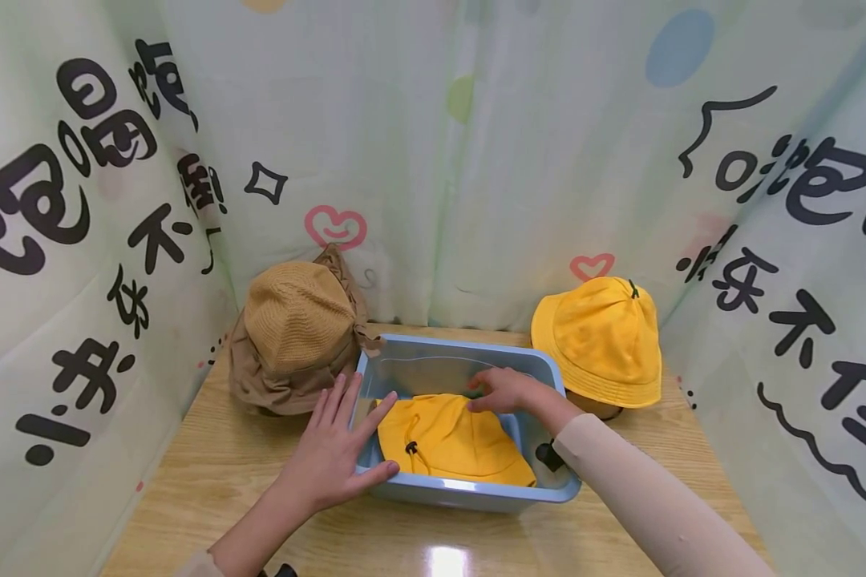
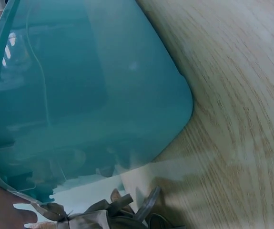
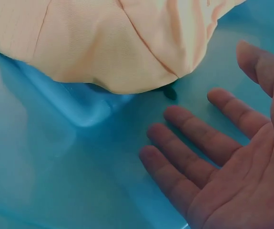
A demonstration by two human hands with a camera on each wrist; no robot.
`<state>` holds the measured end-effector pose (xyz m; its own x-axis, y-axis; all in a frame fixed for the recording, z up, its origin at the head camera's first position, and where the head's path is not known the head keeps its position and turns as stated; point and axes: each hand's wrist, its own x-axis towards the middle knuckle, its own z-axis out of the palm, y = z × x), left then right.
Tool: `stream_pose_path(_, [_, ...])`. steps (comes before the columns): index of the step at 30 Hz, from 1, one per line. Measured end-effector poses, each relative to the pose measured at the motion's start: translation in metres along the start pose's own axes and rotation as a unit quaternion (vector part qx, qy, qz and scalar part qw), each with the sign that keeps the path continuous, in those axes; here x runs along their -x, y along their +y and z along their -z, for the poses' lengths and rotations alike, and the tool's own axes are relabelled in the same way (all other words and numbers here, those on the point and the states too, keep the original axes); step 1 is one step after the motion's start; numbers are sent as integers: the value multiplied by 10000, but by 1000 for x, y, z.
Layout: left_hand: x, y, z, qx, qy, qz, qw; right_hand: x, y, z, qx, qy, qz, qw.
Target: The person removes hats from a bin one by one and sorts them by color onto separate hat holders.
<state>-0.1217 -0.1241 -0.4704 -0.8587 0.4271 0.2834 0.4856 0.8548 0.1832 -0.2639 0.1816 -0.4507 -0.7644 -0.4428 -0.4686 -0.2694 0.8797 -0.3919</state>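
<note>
A yellow bucket hat [image 1: 447,441] with a cord and black toggle lies inside a light blue plastic bin [image 1: 469,486]. My left hand [image 1: 325,461] rests at the bin's left rim with its fingers spread. The left wrist view shows mostly the bin's outer wall [image 2: 98,86]. My right hand [image 1: 508,393] reaches into the bin behind the hat. In the right wrist view, its fingers [image 3: 194,133] are extended and apart from the edge of the hat [image 3: 108,43], with nothing held.
Left of the bin, a tan knit hat [image 1: 299,312] sits on a brown cloth hat [image 1: 248,385]. At the right stands another yellow bucket hat [image 1: 599,344]. All stand on a wooden table [image 1: 209,481], enclosed by printed curtains [image 1: 440,160] behind and at both sides.
</note>
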Motion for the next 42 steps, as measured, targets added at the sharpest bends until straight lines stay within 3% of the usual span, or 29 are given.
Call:
stream_pose_path(11, [-1,0,-1,-118,-180,3,9998,-8,2,-12,-280,-662,30,9974])
stream_pose_path(22, [-2,0,-1,-68,-318,24,9995,-12,2,-12,-366,-336,9,9988])
stream_pose_path(30, [-2,1,1,-102,-362,56,9993,-8,1,-13,-917,-506,8,9945])
stream_pose_path(42, [-3,1,3,-255,-293,28,9992,-1,-13,-8,-129,600,663,9959])
